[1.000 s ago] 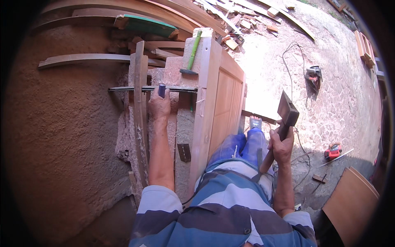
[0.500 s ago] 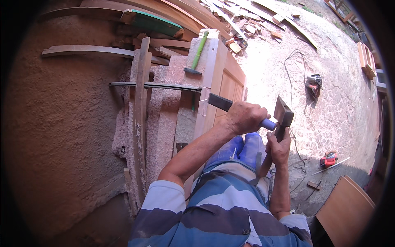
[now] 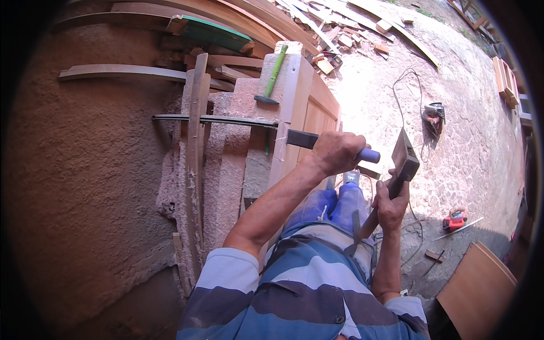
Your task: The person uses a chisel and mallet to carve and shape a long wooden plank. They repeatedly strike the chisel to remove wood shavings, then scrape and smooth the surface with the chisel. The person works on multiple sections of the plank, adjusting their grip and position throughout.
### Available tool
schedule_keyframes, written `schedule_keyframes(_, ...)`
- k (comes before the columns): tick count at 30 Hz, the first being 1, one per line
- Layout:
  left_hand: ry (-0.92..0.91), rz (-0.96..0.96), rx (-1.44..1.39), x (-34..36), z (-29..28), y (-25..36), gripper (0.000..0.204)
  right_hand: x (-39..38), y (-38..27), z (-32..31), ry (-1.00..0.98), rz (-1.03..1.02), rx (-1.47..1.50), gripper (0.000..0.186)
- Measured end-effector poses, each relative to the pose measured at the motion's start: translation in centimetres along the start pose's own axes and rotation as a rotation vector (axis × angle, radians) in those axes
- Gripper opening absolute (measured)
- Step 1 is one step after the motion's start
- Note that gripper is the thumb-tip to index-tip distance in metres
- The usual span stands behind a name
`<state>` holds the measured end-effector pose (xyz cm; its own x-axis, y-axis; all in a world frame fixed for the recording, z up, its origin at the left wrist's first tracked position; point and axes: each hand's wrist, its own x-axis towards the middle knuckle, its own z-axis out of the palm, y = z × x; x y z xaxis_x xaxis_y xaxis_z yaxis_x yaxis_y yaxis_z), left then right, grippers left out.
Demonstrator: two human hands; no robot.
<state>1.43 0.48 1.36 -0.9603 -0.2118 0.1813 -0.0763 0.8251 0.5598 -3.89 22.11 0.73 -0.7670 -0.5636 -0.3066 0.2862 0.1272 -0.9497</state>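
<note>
My left hand (image 3: 339, 153) is closed round a chisel with a wide dark blade (image 3: 301, 139) and a blue handle (image 3: 369, 155). Its blade end meets the edge of a panelled wooden door (image 3: 290, 96) that stands on its side. In my right hand (image 3: 392, 205) is the shaft of a hammer-like tool with a dark wedge-shaped head (image 3: 406, 160). That head is raised to the right of the chisel's handle end, with a gap between them. A green-handled hammer (image 3: 275, 73) rests at the far end of the door, on the support beside it.
A long clamp bar (image 3: 226, 119) reaches from the door across upright boards (image 3: 195, 158). Stacked planks (image 3: 226, 17) lie at the far left. On the ground at right are two power tools (image 3: 434, 116), a cord (image 3: 420, 224) and sheet panels (image 3: 476, 289).
My right hand and the wedge-headed tool have moved right and slightly down, away from the chisel handle. The chisel's handle end has risen a little; its blade remains at the door edge.
</note>
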Motion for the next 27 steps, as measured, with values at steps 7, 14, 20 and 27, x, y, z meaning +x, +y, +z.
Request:
schedule_keyframes(7,-0.057,-0.054,0.017,0.6,0.6,-0.4,0.01,0.4,0.6,-0.3,-0.104,-0.137,-0.266,0.034)
schedule_keyframes(14,-0.096,-0.083,0.099,0.3,2.0,-0.8,0.032,1.2,1.3,0.0,-0.095,-0.06,-0.231,0.03)
schedule_keyframes(20,-0.075,-0.089,0.093,0.1,2.6,-0.9,0.014,1.0,2.5,0.1,0.027,0.045,0.096,0.031)
schedule_keyframes(27,-0.057,-0.094,0.163,0.2,3.1,-1.3,0.032,1.5,3.2,0.2,0.099,-0.073,0.03,0.027)
